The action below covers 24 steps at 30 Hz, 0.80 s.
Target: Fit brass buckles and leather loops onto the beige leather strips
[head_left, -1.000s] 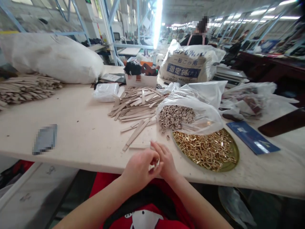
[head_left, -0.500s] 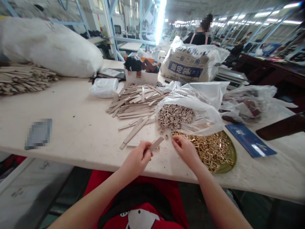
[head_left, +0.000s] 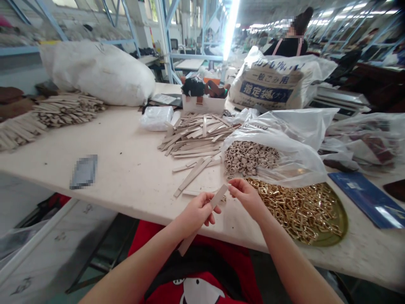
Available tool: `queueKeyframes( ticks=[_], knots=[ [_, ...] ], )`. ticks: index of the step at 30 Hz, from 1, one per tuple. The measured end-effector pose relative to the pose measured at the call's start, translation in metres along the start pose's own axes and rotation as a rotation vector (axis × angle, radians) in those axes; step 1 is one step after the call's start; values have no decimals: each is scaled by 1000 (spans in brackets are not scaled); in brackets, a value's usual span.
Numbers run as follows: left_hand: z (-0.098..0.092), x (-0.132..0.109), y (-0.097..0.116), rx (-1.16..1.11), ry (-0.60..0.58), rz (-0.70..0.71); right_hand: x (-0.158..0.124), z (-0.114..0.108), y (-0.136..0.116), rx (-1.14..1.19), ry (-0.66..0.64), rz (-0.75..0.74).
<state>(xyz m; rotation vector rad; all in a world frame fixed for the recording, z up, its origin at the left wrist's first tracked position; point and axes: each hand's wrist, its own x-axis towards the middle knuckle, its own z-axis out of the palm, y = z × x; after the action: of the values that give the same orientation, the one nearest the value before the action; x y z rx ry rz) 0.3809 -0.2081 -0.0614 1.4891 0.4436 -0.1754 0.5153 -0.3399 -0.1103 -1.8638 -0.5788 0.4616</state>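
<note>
My left hand [head_left: 201, 210] is closed round a flat beige strap [head_left: 218, 195]. The strap slants from below my wrist, past the table edge, up to its end between the two hands. At that end my right hand [head_left: 245, 197] has thumb and fingertips pinched together; what they hold, if anything, is hidden. Just beyond lie small beige loops [head_left: 249, 156] in the mouth of a clear plastic bag [head_left: 294, 139]. Gold metal buckles [head_left: 297, 211] fill a round gold tray [head_left: 343, 228] beside my right hand. A few single straps [head_left: 194, 175] lie beyond my left hand.
A heap of straps [head_left: 196, 135] lies mid-table, with a white box [head_left: 204, 103] behind it. More strap bundles [head_left: 69, 109] and a big white sack [head_left: 104, 76] are at left. A printed sack [head_left: 272, 86] stands behind; a blue booklet [head_left: 367, 198] lies right. A person [head_left: 289, 42] is farther back.
My right hand has come left from beside the buckles to the strap's end. My left hand has turned the strap so more of it shows. The whole view has shifted left.
</note>
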Motion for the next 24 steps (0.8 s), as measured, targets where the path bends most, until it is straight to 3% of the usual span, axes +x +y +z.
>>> queueKeyframes(
  ticks=[3, 6, 9, 14, 24],
  knots=[
    [2, 0, 0, -10, -44, 11, -16, 10, -9, 626, -14, 171],
    [0, 2, -6, 9, -23, 55, -23, 23, -15, 900, 79, 312],
    [-5, 5, -15, 95, 56, 108, -25, 35, -19, 1029, 120, 365],
    [-11, 3, -20, 341, 116, 158, -31, 44, -17, 1009, 113, 323],
    [-25, -4, -3, 705, -23, 187, -43, 35, -3, 669, -8, 269]
  ],
)
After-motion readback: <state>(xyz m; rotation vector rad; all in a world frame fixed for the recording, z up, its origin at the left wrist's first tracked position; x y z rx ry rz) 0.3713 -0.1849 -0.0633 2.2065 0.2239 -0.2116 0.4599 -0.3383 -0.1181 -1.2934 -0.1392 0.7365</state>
